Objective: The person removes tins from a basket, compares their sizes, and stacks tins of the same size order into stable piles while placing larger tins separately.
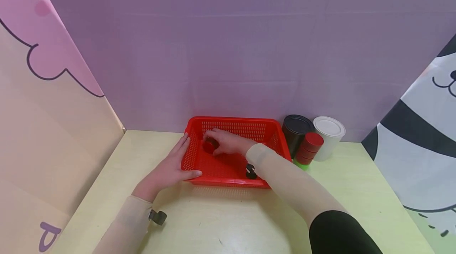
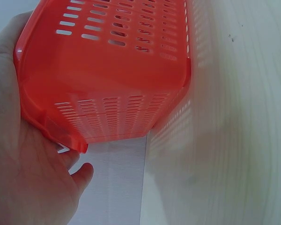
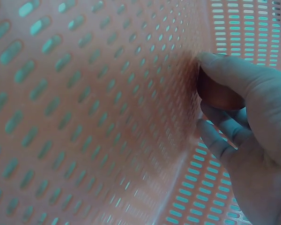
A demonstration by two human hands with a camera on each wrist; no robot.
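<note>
A red plastic basket [image 1: 228,182] with slotted walls stands on the table. My left hand [image 1: 171,170] holds its front left corner, the thumb over the front rim and the fingers along the left side. The left wrist view shows that hand [image 2: 28,154] against the rim of the basket [image 2: 107,70]. Inside the basket, toward its left end, my right hand [image 1: 228,143] grips a small red round piece [image 1: 209,147]. In the right wrist view the thumb and fingers close round this piece [image 3: 220,93], hiding part of it, near the slotted wall.
Right of the basket stand a black lidded can [image 1: 297,127] and a white lidded can [image 1: 329,131]. A leaning stack of red round pieces [image 1: 310,149] with bright green at its foot is in front of them. A purple backdrop [image 1: 228,48] rises behind the table [image 1: 213,222].
</note>
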